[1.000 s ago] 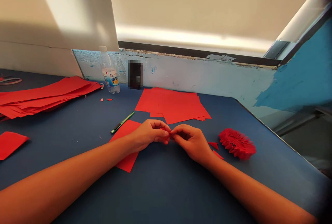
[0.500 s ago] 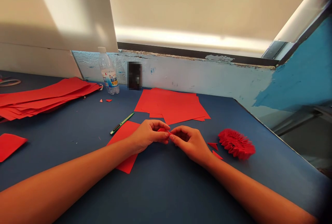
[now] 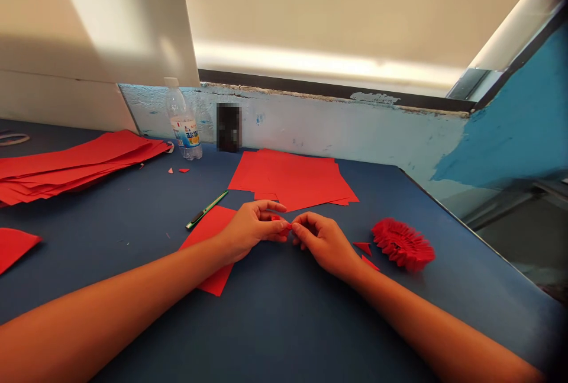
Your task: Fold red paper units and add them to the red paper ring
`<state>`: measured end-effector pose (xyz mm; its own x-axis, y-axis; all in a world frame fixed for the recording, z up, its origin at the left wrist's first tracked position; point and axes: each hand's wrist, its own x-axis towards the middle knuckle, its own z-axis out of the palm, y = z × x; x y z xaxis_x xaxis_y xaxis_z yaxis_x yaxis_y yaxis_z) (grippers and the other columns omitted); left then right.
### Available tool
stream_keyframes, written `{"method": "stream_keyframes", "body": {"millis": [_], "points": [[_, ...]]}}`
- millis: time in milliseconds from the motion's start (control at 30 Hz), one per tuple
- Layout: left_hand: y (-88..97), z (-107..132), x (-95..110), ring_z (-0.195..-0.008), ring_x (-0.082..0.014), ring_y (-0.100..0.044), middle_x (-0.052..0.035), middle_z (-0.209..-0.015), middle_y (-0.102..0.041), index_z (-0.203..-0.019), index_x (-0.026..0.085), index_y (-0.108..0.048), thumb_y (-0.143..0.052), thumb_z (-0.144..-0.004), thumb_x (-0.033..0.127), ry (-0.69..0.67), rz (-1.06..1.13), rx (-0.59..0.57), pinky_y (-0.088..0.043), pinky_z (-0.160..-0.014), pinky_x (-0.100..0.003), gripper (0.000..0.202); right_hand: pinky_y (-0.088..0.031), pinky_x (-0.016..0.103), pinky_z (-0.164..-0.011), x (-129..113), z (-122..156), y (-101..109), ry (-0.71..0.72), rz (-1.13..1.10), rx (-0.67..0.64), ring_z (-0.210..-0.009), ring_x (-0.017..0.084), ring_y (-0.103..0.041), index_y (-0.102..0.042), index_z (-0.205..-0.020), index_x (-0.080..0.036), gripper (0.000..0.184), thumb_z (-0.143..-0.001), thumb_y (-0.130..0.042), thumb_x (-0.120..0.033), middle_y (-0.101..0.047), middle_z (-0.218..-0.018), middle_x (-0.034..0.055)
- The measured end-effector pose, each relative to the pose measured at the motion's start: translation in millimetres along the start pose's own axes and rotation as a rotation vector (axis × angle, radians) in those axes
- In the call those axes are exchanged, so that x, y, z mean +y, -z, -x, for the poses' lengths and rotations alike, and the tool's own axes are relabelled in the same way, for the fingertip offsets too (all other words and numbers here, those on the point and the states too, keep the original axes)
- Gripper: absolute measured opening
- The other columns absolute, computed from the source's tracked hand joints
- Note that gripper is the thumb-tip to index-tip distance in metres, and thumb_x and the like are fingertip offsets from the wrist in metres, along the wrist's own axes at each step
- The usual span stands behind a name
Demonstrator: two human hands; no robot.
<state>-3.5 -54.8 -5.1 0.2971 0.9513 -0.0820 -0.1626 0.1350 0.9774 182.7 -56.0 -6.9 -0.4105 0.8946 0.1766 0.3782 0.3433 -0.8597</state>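
Between my hands is a small folded piece of red paper (image 3: pixel 284 229), mostly hidden by the fingers. My left hand (image 3: pixel 251 229) pinches it between thumb and fingers, with the index finger lifted. At its right end, the thumb and fingertips of my right hand (image 3: pixel 323 244) grip it too. Under my left wrist lies a red paper sheet (image 3: pixel 217 279), with a green utility knife (image 3: pixel 206 209) at its upper edge. Right of my right hand are two small red paper triangles (image 3: pixel 364 247) and a round, ruffled red piece made of many folded parts (image 3: pixel 403 245).
Behind my hands lies a stack of red sheets (image 3: pixel 293 179). A plastic bottle (image 3: pixel 184 125) stands by the wall, near small red scraps (image 3: pixel 183 170). Long red strips (image 3: pixel 80 161), another red paper (image 3: pixel 15 247) and a tape roll (image 3: pixel 13 138) are at left.
My left index finger has lifted and straightened. The fingers of both hands have shifted slightly on the small red paper. The whole view has moved a little.
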Motion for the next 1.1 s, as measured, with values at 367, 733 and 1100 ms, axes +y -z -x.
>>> {"method": "stream_keyframes", "body": {"millis": [367, 733, 1100], "points": [[0.2, -1.4, -1.7, -0.082, -0.0182, -0.067, -0.0069, -0.091, -0.067, -0.114, 0.015, -0.054, -0.080, -0.065, 0.018, 0.005, 0.044, 0.044, -0.055, -0.080, -0.036, 0.056, -0.043, 0.022, -0.057, 1.2, -1.8, 3.0, -0.048, -0.063, 0.013, -0.058, 0.013, -0.057, -0.065, -0.078, -0.016, 0.018, -0.087, -0.057, -0.028, -0.065, -0.068, 0.0004], [-2.4, -1.2, -2.1, -0.069, -0.0162, -0.068, -0.0029, -0.075, -0.066, -0.096, 0.013, -0.061, -0.083, -0.061, 0.023, 0.013, 0.019, 0.059, -0.055, -0.074, -0.034, 0.043, -0.046, 0.024, -0.059, 4.1, -2.9, 2.6, -0.045, -0.078, -0.012, -0.062, 0.015, -0.059, -0.066, -0.085, -0.016, 0.018, -0.085, -0.057, -0.031, -0.066, -0.075, 0.0027], [-1.3, 0.0, -2.2, -0.071, -0.0174, -0.068, -0.0032, -0.074, -0.067, -0.095, 0.013, -0.062, -0.082, -0.060, 0.019, 0.019, -0.045, 0.014, -0.056, -0.074, -0.034, 0.041, -0.044, 0.022, -0.057, 0.4, -1.0, 3.2, -0.003, -0.037, -0.027, -0.058, 0.013, -0.057, -0.068, -0.078, -0.017, 0.019, -0.088, -0.055, -0.026, -0.065, -0.067, 0.0001]]}}
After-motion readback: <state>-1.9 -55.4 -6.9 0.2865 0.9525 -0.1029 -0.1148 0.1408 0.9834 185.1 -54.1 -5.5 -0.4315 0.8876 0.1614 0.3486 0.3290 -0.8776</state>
